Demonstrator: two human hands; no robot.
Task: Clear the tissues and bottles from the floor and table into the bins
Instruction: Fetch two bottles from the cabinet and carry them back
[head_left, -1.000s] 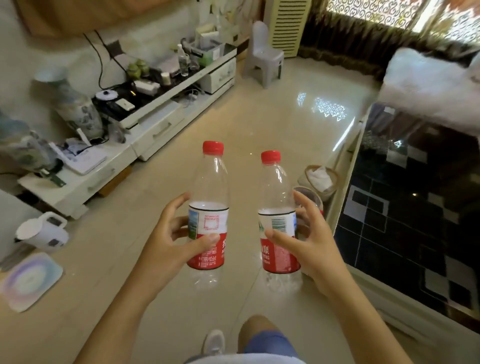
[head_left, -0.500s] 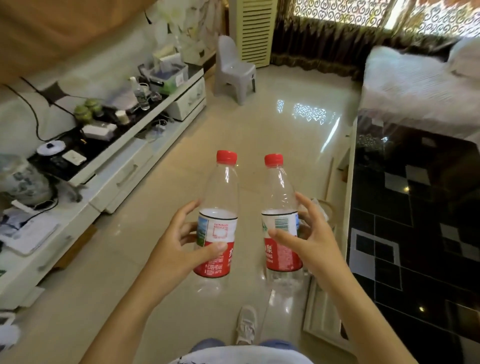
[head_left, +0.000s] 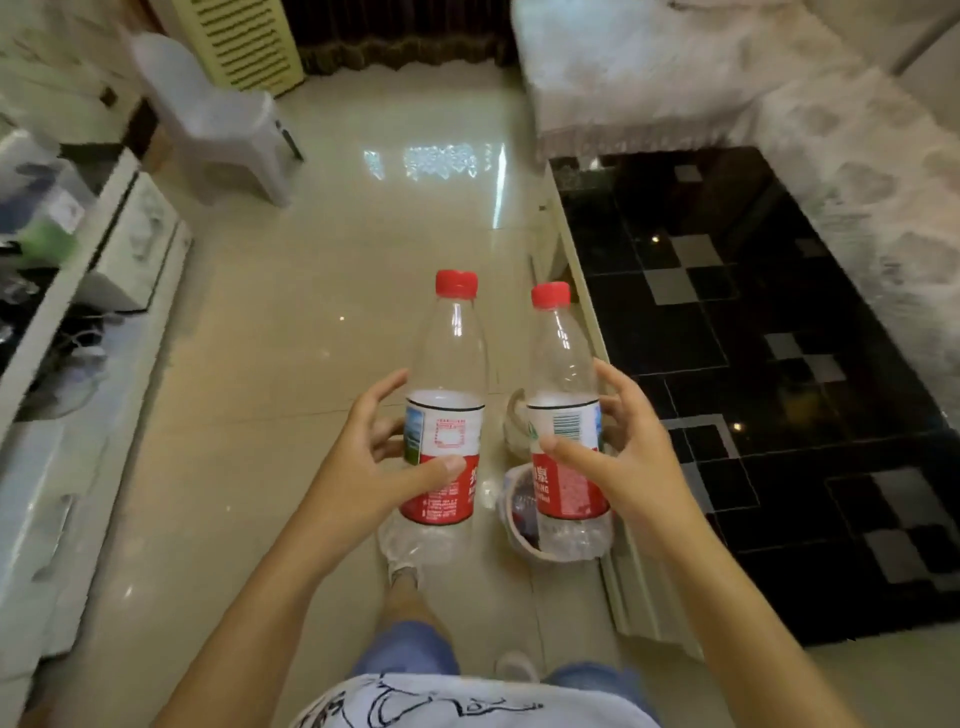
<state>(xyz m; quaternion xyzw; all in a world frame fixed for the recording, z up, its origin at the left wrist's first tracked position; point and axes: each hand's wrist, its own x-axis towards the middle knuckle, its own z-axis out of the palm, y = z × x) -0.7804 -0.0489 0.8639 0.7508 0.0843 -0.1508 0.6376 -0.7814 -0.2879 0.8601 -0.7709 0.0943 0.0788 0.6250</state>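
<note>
My left hand (head_left: 371, 470) grips an empty clear bottle (head_left: 447, 415) with a red cap and a red-and-white label, held upright. Beside it my right hand (head_left: 623, 462) grips a second, matching bottle (head_left: 566, 431), also upright. Both are at chest height above the floor. Below the right bottle a small round bin (head_left: 511, 525) stands on the floor against the table's edge, mostly hidden by the bottle. The rim of another bin (head_left: 511, 415) shows just beyond it, between the two bottles.
A low table with a black chequered top (head_left: 779, 364) runs along my right. A white TV unit (head_left: 78, 332) with drawers and clutter lines the left wall. A grey plastic chair (head_left: 218, 119) stands ahead on the left, a covered sofa (head_left: 727, 83) at the back right.
I have walked forward and looked further down: the table and the floor bins have come closer and now lie under the right bottle. Both hands still hold their bottles upright.
</note>
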